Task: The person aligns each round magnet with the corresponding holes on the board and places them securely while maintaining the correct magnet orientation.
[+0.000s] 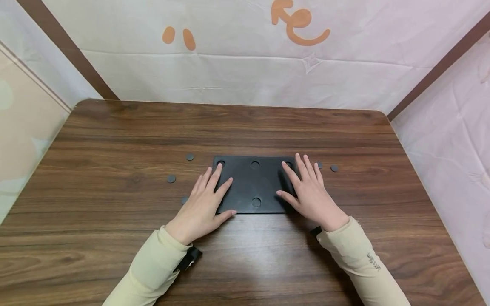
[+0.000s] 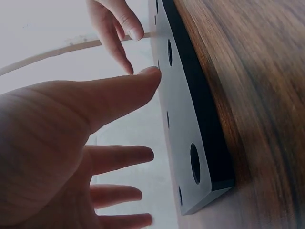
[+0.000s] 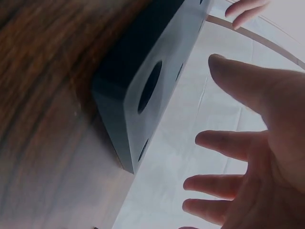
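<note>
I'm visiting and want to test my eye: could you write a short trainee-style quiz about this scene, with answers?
1. True or false: the right hand grips nothing.
2. The hollows in the black board are: A square; B round; C triangular.
3. In the head view, which side of the board shows more loose gray discs, left or right?

Key: 1 true, its fingers are spread; 2 B; 3 left, three against two, one partly hidden by the left hand.
</note>
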Motion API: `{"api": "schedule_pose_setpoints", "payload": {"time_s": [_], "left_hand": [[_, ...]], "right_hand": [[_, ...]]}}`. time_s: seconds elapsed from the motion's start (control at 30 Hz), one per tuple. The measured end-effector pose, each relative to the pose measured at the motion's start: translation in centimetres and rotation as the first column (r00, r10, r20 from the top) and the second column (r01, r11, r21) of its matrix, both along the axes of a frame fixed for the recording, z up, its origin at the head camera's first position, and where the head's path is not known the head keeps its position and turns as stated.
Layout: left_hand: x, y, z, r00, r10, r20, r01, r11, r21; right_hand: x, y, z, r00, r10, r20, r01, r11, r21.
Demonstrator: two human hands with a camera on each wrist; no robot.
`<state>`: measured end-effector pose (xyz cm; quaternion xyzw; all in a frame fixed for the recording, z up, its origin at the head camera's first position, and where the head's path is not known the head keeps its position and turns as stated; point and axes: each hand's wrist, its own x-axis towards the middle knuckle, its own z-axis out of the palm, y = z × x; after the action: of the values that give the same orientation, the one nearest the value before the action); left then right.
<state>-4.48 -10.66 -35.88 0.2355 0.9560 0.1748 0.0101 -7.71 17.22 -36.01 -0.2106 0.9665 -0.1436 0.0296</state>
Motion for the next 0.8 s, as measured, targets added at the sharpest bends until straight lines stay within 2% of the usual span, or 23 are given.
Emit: {"api": "schedule_pose_setpoints", "payload": {"time_s": [0.5, 0.8], "left_hand": [[0.65, -0.47, 0.06, 0.993, 0.023, 0.118, -0.026, 0.999, 0.022], [0.50, -0.42, 0.00, 0.995, 0.028, 0.093, -0.029, 0.999, 0.013]], "right_hand": [[0.11, 0.25, -0.09, 1.000, -0.004, 0.004, 0.004, 1.000, 0.015], [0.61, 1.00, 0.13, 1.000, -0.029, 0.000, 0.029, 0.998, 0.056]]}}
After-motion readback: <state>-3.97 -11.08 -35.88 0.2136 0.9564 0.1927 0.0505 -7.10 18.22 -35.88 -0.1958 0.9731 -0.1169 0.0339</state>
